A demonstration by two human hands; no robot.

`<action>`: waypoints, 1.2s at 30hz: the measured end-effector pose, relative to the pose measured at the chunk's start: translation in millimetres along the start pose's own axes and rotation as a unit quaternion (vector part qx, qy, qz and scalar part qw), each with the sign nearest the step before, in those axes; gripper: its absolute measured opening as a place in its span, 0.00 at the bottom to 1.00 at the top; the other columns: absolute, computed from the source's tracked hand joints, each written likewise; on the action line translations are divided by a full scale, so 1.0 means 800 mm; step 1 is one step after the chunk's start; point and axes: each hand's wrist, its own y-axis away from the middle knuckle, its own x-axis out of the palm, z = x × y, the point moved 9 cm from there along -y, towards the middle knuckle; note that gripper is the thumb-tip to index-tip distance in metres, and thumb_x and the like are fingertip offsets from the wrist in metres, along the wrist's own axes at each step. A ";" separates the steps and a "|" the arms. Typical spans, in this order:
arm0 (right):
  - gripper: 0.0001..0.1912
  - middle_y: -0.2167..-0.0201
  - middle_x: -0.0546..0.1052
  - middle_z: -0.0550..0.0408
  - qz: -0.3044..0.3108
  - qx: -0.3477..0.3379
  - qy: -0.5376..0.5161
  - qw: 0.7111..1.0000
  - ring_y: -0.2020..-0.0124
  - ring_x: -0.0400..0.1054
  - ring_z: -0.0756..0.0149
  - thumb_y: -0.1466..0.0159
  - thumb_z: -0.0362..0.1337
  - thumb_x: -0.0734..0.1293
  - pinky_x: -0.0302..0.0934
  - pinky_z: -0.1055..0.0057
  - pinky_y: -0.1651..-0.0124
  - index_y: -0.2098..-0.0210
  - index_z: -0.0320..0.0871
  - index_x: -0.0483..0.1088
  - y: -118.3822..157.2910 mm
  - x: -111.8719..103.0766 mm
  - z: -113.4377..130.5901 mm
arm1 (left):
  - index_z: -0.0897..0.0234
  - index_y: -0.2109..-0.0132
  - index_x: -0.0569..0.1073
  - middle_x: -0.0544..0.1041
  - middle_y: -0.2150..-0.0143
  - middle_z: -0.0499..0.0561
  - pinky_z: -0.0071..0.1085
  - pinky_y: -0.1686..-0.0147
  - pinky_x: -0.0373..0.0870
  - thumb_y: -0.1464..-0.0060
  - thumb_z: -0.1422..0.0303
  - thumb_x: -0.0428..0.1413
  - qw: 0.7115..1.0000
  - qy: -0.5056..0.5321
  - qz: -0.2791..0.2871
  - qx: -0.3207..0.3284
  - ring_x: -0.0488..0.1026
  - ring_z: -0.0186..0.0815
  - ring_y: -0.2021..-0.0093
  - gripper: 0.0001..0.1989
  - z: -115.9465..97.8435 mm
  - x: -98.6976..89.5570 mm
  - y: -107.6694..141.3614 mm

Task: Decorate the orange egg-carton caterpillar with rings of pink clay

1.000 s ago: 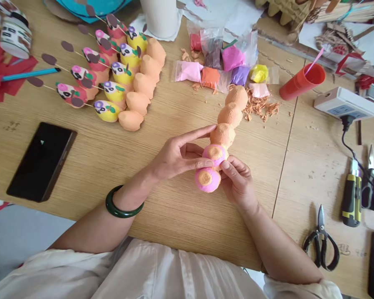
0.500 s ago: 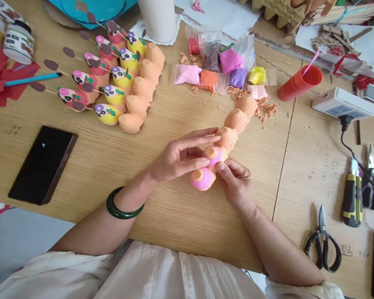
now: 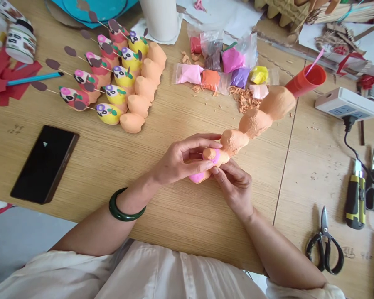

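Note:
Both my hands hold a row of orange egg-carton cups (image 3: 256, 122), its far end raised and reaching up to the right. Pink clay (image 3: 197, 177) covers part of the nearest two cups, leaving an orange patch on the second. My left hand (image 3: 187, 160) grips from the left, its thumb on the pink part of the second cup and its fingers behind. My right hand (image 3: 235, 182) pinches the lower right edge of that cup between thumb and fingers. The undersides of the cups and some fingertips are hidden.
Decorated cup rows (image 3: 110, 93) with brown ovals on sticks stand at upper left. Behind lie bags of coloured clay (image 3: 212, 79) and orange shreds. A red cup (image 3: 307, 79), power strip (image 3: 347, 104), scissors (image 3: 324, 245), utility knife (image 3: 356, 199) and phone (image 3: 45, 164) are around.
The far end of the orange cup row has swung up and to the right, now overlapping the red cup. The pink near cup has tilted and shows less. Both hands keep their hold.

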 end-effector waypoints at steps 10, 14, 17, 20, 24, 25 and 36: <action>0.06 0.59 0.85 0.54 0.000 -0.004 0.045 0.999 0.60 0.79 0.62 0.27 0.38 0.74 0.76 0.63 0.53 0.59 0.52 0.87 0.005 -0.001 -0.002 | 0.64 0.48 0.83 0.82 0.34 0.60 0.26 0.54 0.85 0.38 0.64 0.70 0.999 0.006 -0.041 -0.033 0.86 0.42 0.44 0.14 0.007 0.006 0.003; 0.06 0.58 0.86 0.53 0.002 0.028 0.025 0.999 0.58 0.79 0.60 0.28 0.43 0.75 0.77 0.60 0.52 0.60 0.53 0.88 0.004 0.001 -0.006 | 0.63 0.47 0.83 0.82 0.34 0.60 0.28 0.53 0.84 0.37 0.62 0.69 0.998 -0.031 -0.042 -0.018 0.84 0.43 0.42 0.14 0.001 0.005 0.005; 0.09 0.58 0.86 0.52 -0.002 0.058 -0.008 0.998 0.57 0.79 0.58 0.30 0.48 0.77 0.77 0.60 0.51 0.62 0.53 0.87 0.003 0.000 -0.014 | 0.60 0.42 0.83 0.79 0.32 0.61 0.32 0.45 0.83 0.38 0.64 0.70 0.995 -0.080 -0.025 0.052 0.80 0.46 0.35 0.18 -0.011 0.007 0.005; 0.07 0.55 0.87 0.54 -0.004 0.083 -0.055 0.995 0.52 0.80 0.59 0.29 0.46 0.77 0.76 0.60 0.46 0.61 0.54 0.88 0.002 -0.002 -0.023 | 0.57 0.36 0.81 0.78 0.33 0.59 0.39 0.35 0.79 0.37 0.68 0.68 0.979 -0.157 -0.037 0.123 0.77 0.47 0.33 0.23 -0.024 0.007 0.007; 0.08 0.55 0.87 0.56 -0.018 0.133 -0.151 0.979 0.53 0.80 0.59 0.31 0.49 0.78 0.76 0.57 0.43 0.55 0.56 0.87 0.000 -0.005 -0.035 | 0.57 0.31 0.76 0.79 0.37 0.59 0.42 0.32 0.77 0.37 0.72 0.67 0.924 -0.297 -0.074 0.227 0.78 0.45 0.35 0.28 -0.050 0.012 0.013; 0.11 0.56 0.87 0.55 -0.025 0.148 -0.172 0.974 0.53 0.80 0.58 0.33 0.52 0.79 0.76 0.56 0.43 0.56 0.55 0.87 -0.001 -0.006 -0.037 | 0.58 0.30 0.75 0.79 0.37 0.59 0.42 0.33 0.77 0.36 0.72 0.66 0.906 -0.332 -0.078 0.251 0.78 0.45 0.36 0.29 -0.056 0.016 0.016; 0.15 0.60 0.86 0.55 -0.002 0.221 -0.244 0.944 0.56 0.78 0.58 0.40 0.54 0.81 0.74 0.59 0.44 0.61 0.53 0.85 -0.010 -0.008 -0.052 | 0.58 0.40 0.82 0.85 0.44 0.56 0.34 0.48 0.80 0.32 0.54 0.65 0.991 -0.043 -0.124 0.024 0.83 0.40 0.49 0.21 -0.005 -0.008 0.013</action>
